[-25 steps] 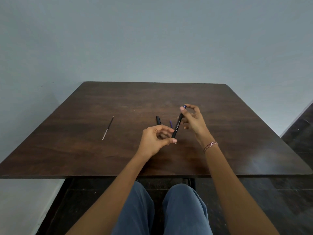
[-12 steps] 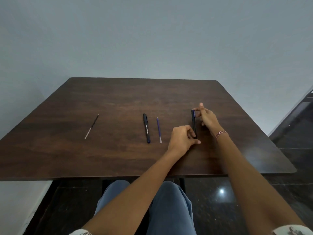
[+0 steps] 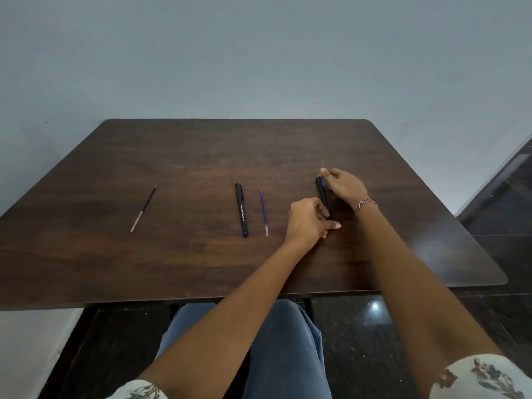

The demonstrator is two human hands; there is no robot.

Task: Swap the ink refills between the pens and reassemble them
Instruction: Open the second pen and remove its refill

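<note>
We hold a black pen (image 3: 323, 196) on the counter (image 3: 187, 156), right of centre.
Our left hand (image 3: 309, 223) pinches its near end, our right hand (image 3: 344, 187) its far end; light, rigid, probably slick, so grip the barrel.

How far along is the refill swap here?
Done: two refills lie loose on the table, a dark refill and a blue refill. In hand: left hand and right hand grip the right pen. Left: neither refill is fitted yet; middle pen lies apart.
</note>
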